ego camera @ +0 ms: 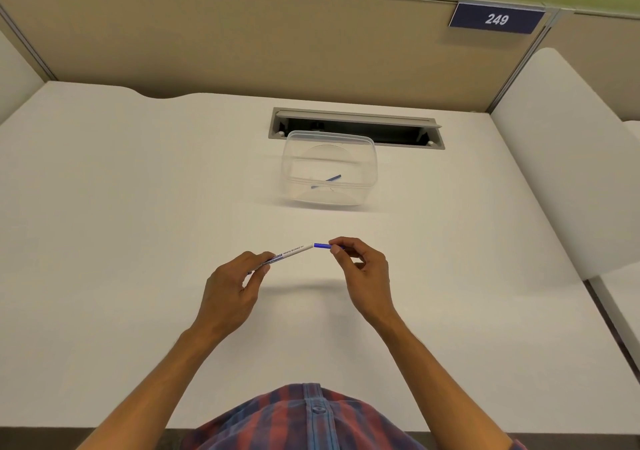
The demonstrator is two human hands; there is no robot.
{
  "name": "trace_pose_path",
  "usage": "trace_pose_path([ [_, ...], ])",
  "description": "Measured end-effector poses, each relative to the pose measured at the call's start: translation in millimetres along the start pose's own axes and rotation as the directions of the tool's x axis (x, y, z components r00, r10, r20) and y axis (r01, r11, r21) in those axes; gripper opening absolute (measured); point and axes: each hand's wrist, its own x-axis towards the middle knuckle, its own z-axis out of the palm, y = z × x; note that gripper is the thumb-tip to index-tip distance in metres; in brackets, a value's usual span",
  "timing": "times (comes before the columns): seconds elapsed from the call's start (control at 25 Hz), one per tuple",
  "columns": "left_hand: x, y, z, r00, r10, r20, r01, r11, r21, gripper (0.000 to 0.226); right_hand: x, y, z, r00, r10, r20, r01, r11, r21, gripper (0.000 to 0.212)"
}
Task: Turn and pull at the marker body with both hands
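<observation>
Over the white bench [138, 207], your left hand [230, 293] pinches the marker [292, 252] barrel, your right hand [362, 269] its blue cap [322, 245]; angled pressure could slip the cap sideways.

Whiteboard marker [292, 253] print mostly too small to read, its left end hidden in the left hand [232, 285], cap [323, 246] end hidden under right hand [360, 269] fingers, blue item in the clear container [329, 169] at frame center blurred, shirt [304, 418] cut off at bottom edge.
</observation>
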Motion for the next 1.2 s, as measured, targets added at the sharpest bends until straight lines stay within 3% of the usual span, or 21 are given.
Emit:
trace_pose_path([
  [0.68,0,4,-2,0.998,0.008,0.056,-0.011,0.998,0.058,0.023,2,-5,-10,0.99,-0.085,0.108,0.095,0.991,-0.092,0.016],
  [1.2,6,14,-2,0.994,0.05,0.097,-0.065,0.985,0.158,0.029,0,-10,-10,0.99,-0.004,0.138,0.015,0.997,-0.08,0.004],
])
